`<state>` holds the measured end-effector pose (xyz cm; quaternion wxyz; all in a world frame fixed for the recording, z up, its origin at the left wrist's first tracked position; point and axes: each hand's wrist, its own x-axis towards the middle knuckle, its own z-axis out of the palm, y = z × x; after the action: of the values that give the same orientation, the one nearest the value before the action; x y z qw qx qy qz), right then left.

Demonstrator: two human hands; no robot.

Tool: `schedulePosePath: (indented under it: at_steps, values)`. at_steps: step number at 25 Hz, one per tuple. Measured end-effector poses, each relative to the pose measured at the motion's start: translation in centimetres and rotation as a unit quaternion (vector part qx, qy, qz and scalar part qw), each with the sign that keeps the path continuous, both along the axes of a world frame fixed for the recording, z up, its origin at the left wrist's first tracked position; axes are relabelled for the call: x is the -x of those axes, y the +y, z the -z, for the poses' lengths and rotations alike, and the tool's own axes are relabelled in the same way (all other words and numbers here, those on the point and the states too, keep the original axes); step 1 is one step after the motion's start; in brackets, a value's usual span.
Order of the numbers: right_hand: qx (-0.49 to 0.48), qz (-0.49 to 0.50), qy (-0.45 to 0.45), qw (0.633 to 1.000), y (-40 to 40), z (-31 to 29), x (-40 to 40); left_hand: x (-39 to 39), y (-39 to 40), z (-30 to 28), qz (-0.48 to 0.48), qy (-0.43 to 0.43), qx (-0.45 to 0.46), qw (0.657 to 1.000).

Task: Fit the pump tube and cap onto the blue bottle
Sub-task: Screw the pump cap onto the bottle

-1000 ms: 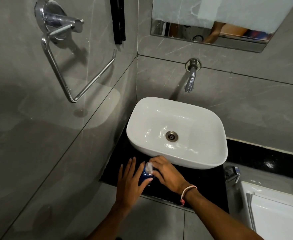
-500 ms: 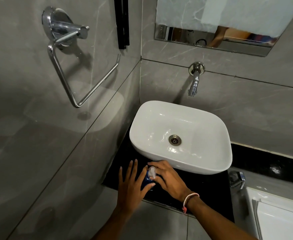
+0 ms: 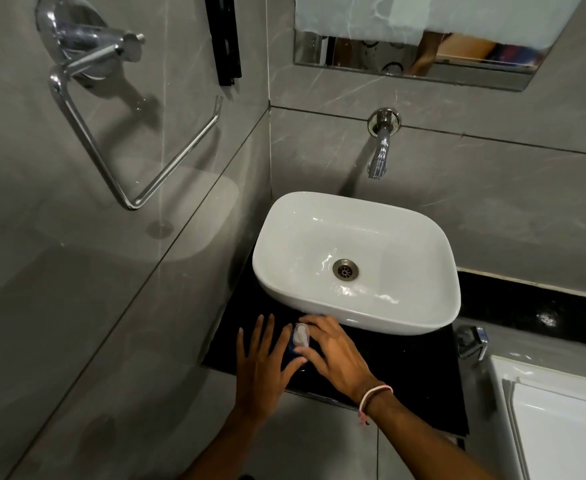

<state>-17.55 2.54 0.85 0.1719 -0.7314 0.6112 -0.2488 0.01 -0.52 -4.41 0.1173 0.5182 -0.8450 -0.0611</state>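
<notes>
- Walls (image 3: 492,202): grey marble tile all round, beyond both hands; metal towel ring (image 3: 111,133) far up and left of the left hand.
- Sink (image 3: 354,258): white basin, just beyond the fingertips of both hands, its front rim touching or almost touching the right fingers; tap (image 3: 380,147) on the wall further back.
- Counter (image 3: 406,375): black slab under the basin and under both hands.
- Toilet tank (image 3: 554,420): white, well off to the right of the right hand.
- Left hand (image 3: 262,372): fingers spread and straight, thumb pressed to the left side of the bottle; more a steadying brace than a full wrap, palm contact hidden.
- Right hand (image 3: 336,358): curled over from the right, thumb and forefinger pinching round the cap; pink band on that wrist.
- Blue bottle (image 3: 290,353): sits between the two hands on the counter, mostly hidden, only a dark blue strip showing; long axis looks roughly upright, tipped a little toward the camera.
- Cap (image 3: 301,335): clear, on top of the bottle, at the right fingertips; right hand nearer, so pressing or twisting falls to it. Seated or not: cannot tell.
- Pump tube: not visible, probably already down inside.
</notes>
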Motion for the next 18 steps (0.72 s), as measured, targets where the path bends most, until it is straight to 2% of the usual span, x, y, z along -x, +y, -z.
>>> schedulePosePath:
  at_steps: [3,10,14,18]
  values:
    - [-0.102,-0.037,-0.072,0.992,0.2,-2.2,1.7,-0.2,-0.1,-0.3,0.003,-0.002,-0.011,1.0]
    - [-0.066,-0.131,0.079,0.986,-1.8,-6.9,1.8,-0.3,0.0,-0.7,0.009,0.019,-0.018,1.0]
    - [-0.067,-0.131,0.083,0.986,-1.8,-6.8,1.2,-0.2,0.1,-1.2,0.002,0.025,-0.032,0.999]
    - [-0.033,-0.075,0.077,0.994,-1.5,-6.0,0.3,-0.3,0.3,-1.4,0.001,0.019,-0.043,0.999]
